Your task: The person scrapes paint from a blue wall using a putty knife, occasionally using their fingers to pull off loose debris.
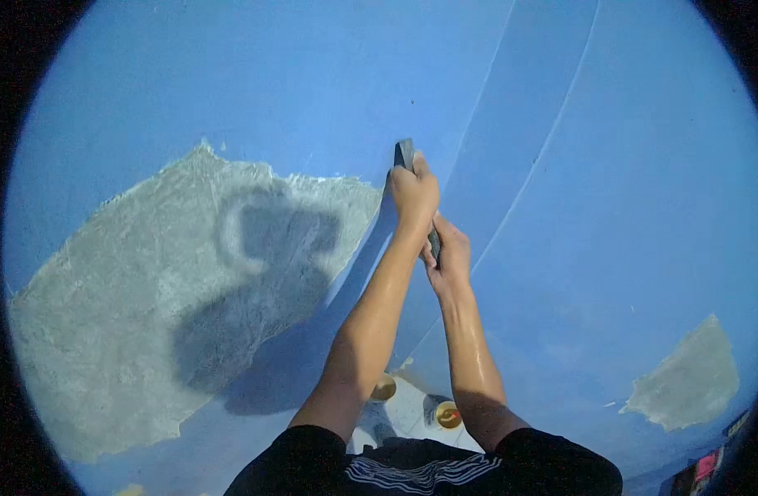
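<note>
Wall: one, painted blue, filling most of the view (627,190); two thin pale lines slant down it, right of the large patch.
Large patch: one, rough bare grey with a jagged edge (98,322); the wearer's shadow darkens its right part.
Floor: a pale, whitish stretch (408,405), below and right of the large patch.
Small patch: one, ragged grey (693,376), well right of the large patch.
Bar: one, dark grey, long and narrow (405,152), just right of the large patch's upper right corner; its long axis is steep, upper end leaning left. It seems one piece, though the left hand hides its middle.
Left hand: closed round the bar's upper part (415,194).
Right hand: wrapped round its lower end (452,250), just below the left.
Containers: two, round and yellowish (383,388) (448,415), on the floor, right of the large patch; forearms stand before them.
</note>
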Tool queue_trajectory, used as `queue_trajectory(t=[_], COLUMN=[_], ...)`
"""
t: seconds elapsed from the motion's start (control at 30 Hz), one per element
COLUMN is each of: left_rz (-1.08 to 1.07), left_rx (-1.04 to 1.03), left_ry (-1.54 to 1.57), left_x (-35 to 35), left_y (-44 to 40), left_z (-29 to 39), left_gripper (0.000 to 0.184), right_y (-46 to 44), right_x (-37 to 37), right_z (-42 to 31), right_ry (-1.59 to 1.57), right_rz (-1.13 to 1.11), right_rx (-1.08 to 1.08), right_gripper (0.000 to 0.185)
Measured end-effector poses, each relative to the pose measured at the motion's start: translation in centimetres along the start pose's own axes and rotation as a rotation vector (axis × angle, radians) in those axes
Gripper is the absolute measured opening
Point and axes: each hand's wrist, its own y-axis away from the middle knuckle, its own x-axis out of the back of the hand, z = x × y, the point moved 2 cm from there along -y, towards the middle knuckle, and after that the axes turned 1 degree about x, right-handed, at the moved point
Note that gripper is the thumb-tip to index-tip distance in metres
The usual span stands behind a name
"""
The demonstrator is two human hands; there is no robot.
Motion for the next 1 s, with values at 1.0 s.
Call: queue_trajectory(t=[1.0], left_rz=[0.02], left_rx=[0.055], left_ry=[0.142], left_x=[2.1], left_y=[3.8], left_z=[1.5], left_gripper=[0.041], right_y=[-0.2], right_x=[2.5], right_z=[0.2], right_ry=[0.079], right_rz=[0.0], right_rx=[-0.055], right_gripper=[0.029])
